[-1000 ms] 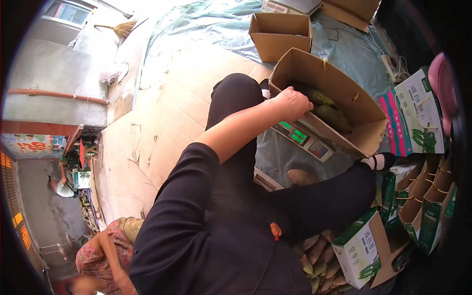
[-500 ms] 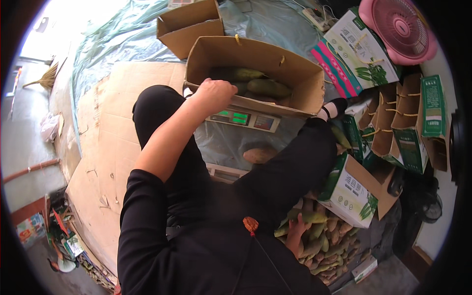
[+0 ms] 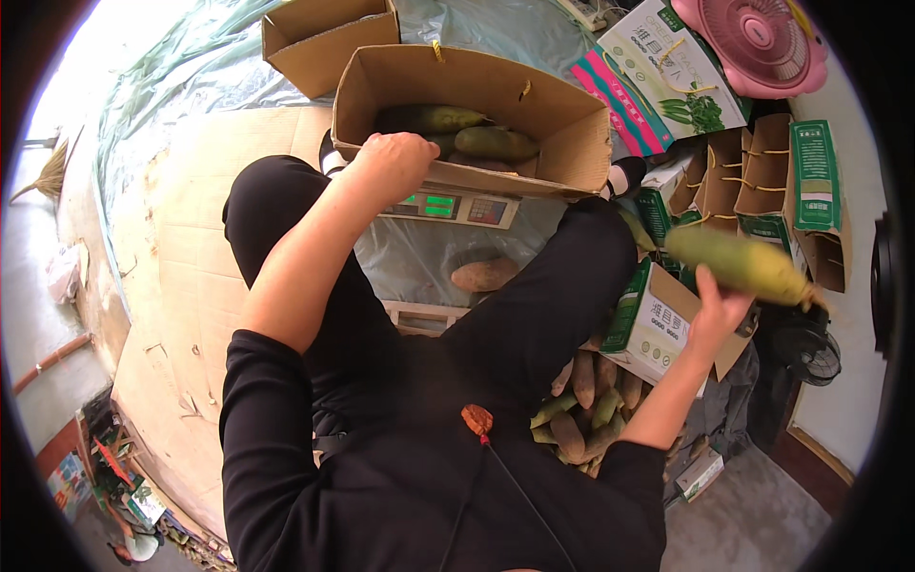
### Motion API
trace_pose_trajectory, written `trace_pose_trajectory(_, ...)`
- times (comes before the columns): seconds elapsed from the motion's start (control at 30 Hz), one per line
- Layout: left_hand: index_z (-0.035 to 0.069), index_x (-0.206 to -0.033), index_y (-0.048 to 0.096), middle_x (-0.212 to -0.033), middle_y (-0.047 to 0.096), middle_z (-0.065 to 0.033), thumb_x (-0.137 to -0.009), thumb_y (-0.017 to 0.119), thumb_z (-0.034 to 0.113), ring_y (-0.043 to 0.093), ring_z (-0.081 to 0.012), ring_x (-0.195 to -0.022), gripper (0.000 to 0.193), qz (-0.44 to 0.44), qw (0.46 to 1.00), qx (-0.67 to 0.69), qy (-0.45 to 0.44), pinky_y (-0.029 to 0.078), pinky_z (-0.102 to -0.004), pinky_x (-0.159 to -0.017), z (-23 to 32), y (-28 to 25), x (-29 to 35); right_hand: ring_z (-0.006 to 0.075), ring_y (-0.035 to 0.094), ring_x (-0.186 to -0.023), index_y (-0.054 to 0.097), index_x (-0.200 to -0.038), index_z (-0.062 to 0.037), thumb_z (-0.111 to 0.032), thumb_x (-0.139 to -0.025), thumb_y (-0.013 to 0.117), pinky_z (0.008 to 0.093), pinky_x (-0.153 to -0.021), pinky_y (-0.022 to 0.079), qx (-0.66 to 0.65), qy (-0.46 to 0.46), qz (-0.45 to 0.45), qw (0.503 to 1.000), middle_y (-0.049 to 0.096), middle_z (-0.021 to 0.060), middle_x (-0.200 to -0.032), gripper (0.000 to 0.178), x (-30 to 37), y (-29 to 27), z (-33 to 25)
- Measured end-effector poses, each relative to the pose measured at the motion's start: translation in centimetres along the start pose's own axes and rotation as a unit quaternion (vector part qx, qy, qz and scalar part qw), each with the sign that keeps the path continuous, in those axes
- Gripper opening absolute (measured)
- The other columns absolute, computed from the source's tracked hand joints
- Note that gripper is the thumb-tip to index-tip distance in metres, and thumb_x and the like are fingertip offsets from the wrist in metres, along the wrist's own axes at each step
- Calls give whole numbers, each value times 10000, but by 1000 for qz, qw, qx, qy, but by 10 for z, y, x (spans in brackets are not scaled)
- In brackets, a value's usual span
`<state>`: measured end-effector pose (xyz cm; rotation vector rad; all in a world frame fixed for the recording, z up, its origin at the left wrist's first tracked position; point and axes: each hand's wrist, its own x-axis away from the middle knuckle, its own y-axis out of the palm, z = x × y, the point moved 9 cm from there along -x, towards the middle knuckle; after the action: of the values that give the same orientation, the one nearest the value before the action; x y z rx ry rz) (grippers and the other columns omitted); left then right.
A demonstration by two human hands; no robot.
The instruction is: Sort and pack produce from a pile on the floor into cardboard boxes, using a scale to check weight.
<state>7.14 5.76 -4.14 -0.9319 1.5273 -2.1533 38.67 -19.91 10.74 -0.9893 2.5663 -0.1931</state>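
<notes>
My left hand [image 3: 394,164] grips the near rim of an open cardboard box [image 3: 477,84], its fingertips hidden inside. Several green radishes [image 3: 496,144] lie in the box. Beneath it stands a digital scale [image 3: 457,207] with a lit green display. Out to the right, my right hand [image 3: 717,313] holds a long green radish [image 3: 734,259] up above a white-and-green carton [image 3: 648,319]; the radish is slightly blurred. A heap of radishes [image 3: 586,405], some green and some brownish, lies beside my right hip.
A single brownish root [image 3: 484,275] rests between my legs. Another open box [image 3: 329,43] stands behind the first. Several gift boxes with yellow cord handles [image 3: 762,181] line the right wall, near a pink fan [image 3: 758,38]. Flattened cardboard [image 3: 191,286] covers the floor at left.
My right hand has risen from the radish heap, carrying a green radish up and to the right. The left hand has stayed at the box rim. The whole view has shifted slightly.
</notes>
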Motion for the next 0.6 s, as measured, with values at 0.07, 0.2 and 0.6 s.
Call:
trace_pose_trajectory(0.07, 87, -1014, 642, -945, 650, -129, -825, 520, 120, 622, -320, -931, 227, -1, 1000, 6, -7, 498, -425, -805, -5, 1, 3, 208, 566, -1032, 466, -1210, 25, 93, -754, 654, 331, -939, 426, -29, -18, -85, 996, 564, 116, -1138, 498, -31, 48, -22)
trace_pose_trajectory(0.2, 96, -1012, 643, -941, 657, -118, -816, 515, 78, 633, -306, -931, 234, -4, 1000, 2, 7, 501, -416, -787, -2, 0, 6, 198, 612, -960, 513, -1151, 12, 66, -723, 701, 325, -846, 500, -45, -16, -224, 973, 604, 100, -1062, 471, -50, 147, -31)
trace_pose_trajectory(0.6, 88, -987, 647, -917, 662, -131, -781, 527, 44, 627, -322, -917, 243, 15, 1000, 22, 8, 503, -426, -772, -3, -1, 3, 229, 589, -1031, 467, -1264, -87, -95, -737, 722, 345, -888, 470, 218, -36, -387, 895, 598, 128, -1084, 586, -33, 244, 59)
